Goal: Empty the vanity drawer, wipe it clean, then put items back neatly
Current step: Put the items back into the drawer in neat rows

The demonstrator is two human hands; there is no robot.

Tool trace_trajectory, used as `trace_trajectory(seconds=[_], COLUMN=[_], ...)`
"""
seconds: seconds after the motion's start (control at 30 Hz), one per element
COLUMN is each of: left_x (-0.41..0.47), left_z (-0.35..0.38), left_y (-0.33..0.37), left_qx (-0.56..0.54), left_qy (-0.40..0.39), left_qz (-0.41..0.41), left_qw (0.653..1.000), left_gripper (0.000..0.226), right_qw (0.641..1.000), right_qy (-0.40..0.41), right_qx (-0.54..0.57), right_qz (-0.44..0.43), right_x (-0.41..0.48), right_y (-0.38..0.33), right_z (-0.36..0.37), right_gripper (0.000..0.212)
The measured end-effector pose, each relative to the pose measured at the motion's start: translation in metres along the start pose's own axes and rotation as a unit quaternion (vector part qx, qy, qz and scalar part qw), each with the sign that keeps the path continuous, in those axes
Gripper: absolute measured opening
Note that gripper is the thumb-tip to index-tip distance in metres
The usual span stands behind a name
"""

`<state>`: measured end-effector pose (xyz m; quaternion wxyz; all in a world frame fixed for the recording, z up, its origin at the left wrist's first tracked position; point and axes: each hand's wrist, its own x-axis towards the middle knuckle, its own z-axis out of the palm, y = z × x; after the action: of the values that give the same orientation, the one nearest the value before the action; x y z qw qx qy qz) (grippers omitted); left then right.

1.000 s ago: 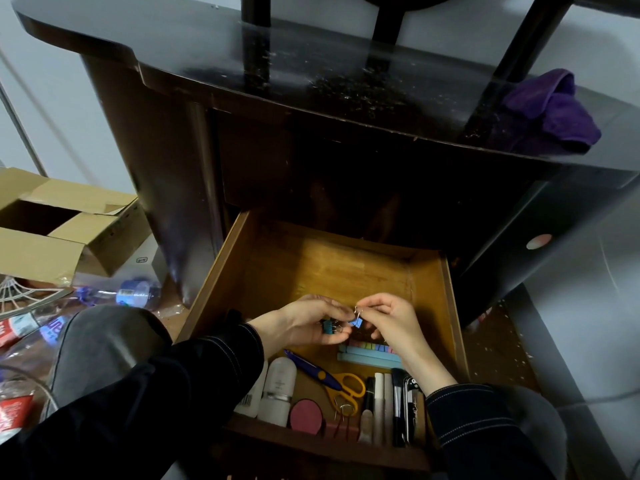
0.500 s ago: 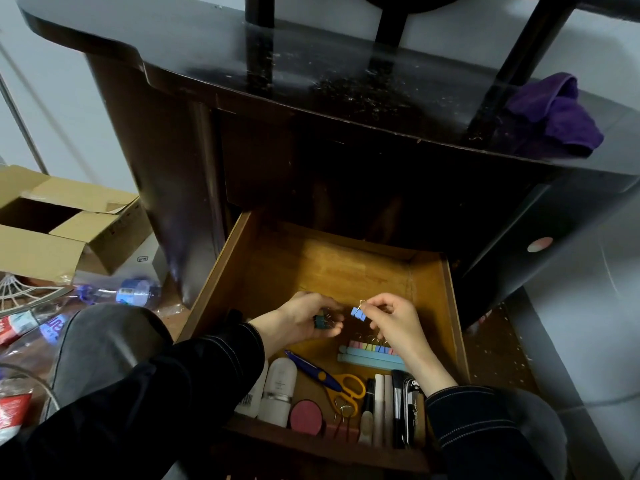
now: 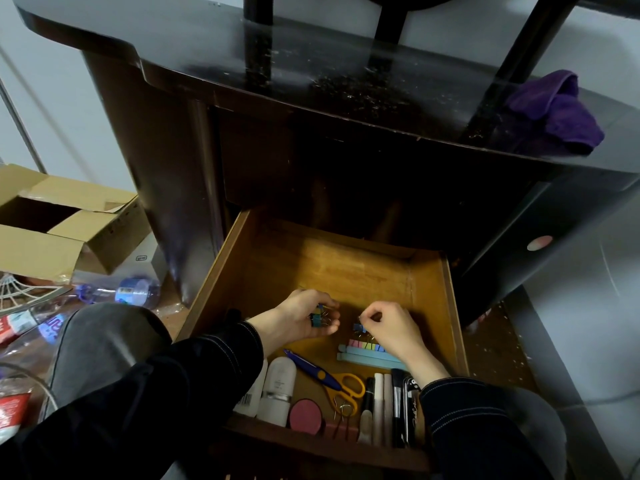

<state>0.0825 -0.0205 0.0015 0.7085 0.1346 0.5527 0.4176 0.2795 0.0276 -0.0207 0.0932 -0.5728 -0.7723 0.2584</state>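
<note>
Dark and scuffed, the vanity top (image 3: 311,74) carries a crumpled purple cloth (image 3: 554,116) at its right, likely the wiping rag, set out of the way. Below it the wooden drawer (image 3: 214,271) stands pulled out, its far half bare. Along its near edge lie white bottles (image 3: 280,389), a pink compact (image 3: 306,415), scissors (image 3: 332,375) and pens (image 3: 379,407) side by side. Just beyond them are pale blue bars (image 3: 370,358) and a row of clips (image 3: 367,346). The left hand (image 3: 301,320) curls round spare binder clips (image 3: 318,318), apparently as a supply. The right hand (image 3: 391,327) pinches one blue binder clip (image 3: 358,328) just beyond that row, seemingly to extend it.

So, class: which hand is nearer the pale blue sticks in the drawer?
Right. The right hand hovers just beyond the pale blue sticks, wrist crossing their end; the left hand is farther to their left.
</note>
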Motion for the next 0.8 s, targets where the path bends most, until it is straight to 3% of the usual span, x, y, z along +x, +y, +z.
trace_trajectory(seconds=[0.27, 0.8], left_x=[0.0042, 0.0033], left_z=[-0.0015, -0.0017], left_y=[-0.0012, -0.0007], left_qx=[-0.007, -0.005], left_qy=[0.004, 0.004], left_qz=[-0.009, -0.018], left_qw=[1.000, 1.000], left_gripper=[0.013, 0.016], right_qw=[0.999, 0.998], right_qy=[-0.041, -0.044], right_qx=[-0.009, -0.034], right_qz=[-0.011, -0.035], right_x=[0.0011, 0.0032], right_y=[0.0016, -0.0063], right_z=[0.0027, 0.0062], right_gripper=[0.013, 0.012])
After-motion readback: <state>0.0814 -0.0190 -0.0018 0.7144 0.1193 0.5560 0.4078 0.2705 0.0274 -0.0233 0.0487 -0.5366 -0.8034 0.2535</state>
